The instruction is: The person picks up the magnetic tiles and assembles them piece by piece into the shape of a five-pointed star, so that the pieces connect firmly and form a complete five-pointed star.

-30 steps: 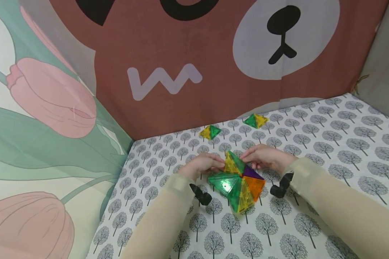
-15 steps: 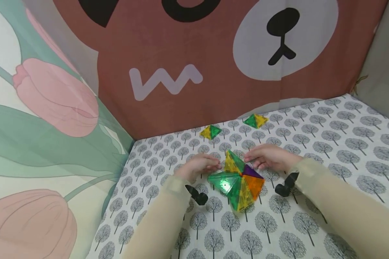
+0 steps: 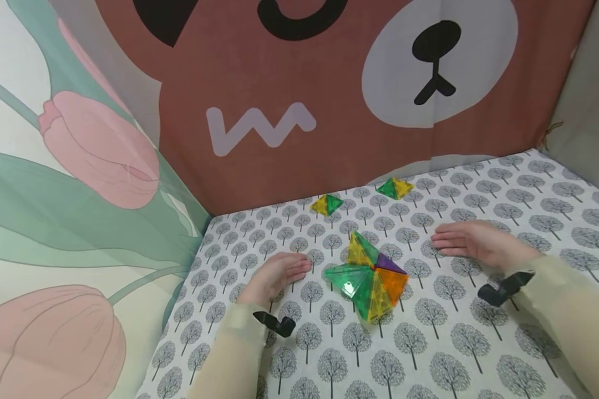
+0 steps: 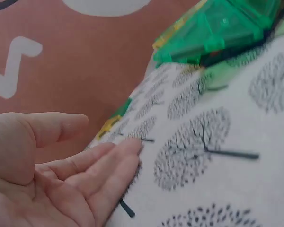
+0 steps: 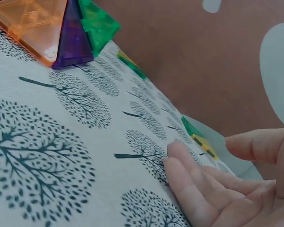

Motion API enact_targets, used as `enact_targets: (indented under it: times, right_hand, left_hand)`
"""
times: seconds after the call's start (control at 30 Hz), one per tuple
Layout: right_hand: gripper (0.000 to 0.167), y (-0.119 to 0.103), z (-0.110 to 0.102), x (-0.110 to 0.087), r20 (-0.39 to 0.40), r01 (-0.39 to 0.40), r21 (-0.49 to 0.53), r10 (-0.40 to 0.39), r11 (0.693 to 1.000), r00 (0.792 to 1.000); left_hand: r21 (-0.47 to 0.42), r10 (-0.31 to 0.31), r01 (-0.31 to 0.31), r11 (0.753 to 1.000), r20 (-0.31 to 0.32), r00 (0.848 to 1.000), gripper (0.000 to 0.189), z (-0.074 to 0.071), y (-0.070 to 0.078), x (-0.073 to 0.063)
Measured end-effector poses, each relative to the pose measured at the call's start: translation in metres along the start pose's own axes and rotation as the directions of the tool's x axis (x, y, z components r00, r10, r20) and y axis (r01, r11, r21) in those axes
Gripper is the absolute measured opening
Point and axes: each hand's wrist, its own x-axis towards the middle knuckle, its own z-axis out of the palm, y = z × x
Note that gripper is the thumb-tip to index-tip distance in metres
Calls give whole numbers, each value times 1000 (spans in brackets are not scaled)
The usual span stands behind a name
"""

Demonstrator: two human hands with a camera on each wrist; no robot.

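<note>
A pinwheel-shaped build of translucent magnetic tiles (image 3: pixel 366 293), in green, yellow, orange and purple, stands on the tree-print cloth between the hands. My left hand (image 3: pixel 275 277) is to its left and apart from it, fingers relaxed, holding nothing. Off to the build's right, my right hand (image 3: pixel 484 244) lies low over the cloth with its fingers straight. The left wrist view catches the green tiles (image 4: pixel 217 35) past the open left palm (image 4: pixel 61 189). In the right wrist view, orange tiles (image 5: pixel 33 23) and a purple one (image 5: pixel 72 38) show beyond the right fingers (image 5: pixel 189 184).
Two small yellow-and-green tile pieces rest near the back edge, a left one (image 3: pixel 326 204) and a right one (image 3: pixel 395 188). A brown bear-print curtain (image 3: pixel 279 166) rises behind the cloth (image 3: pixel 329 366). A tulip-print curtain (image 3: pixel 100 149) hangs at the left.
Both hands have come away from the tile build, the left hand leftward and the right hand farther to the right. The build stays where it stood.
</note>
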Motion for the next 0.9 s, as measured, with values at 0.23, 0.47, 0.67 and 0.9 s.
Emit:
enact_targets:
  times: [0.23, 0.47, 0.67, 0.9]
  right_hand:
    - [58, -11, -10, 17, -20, -15, -6, 15, 1000, 1000]
    - [61, -32, -19, 50, -103, -73, -6, 72, 997, 992]
    - [64, -46, -20, 77, -139, -82, -39, 75, 996, 987]
    - [65, -57, -20, 108, -149, -75, -95, 61, 993, 987]
  left_hand:
    - [-136, -23, 20, 990, -21, 1000, 33, -6, -9, 9]
    - [-102, -104, 104, 989, 10, 995, 39, -6, 0, 15]
    - [17, -173, 173, 985, 18, 985, 47, 0, 35, 41]
    - [107, -137, 145, 984, -79, 987, 46, 16, 73, 93]
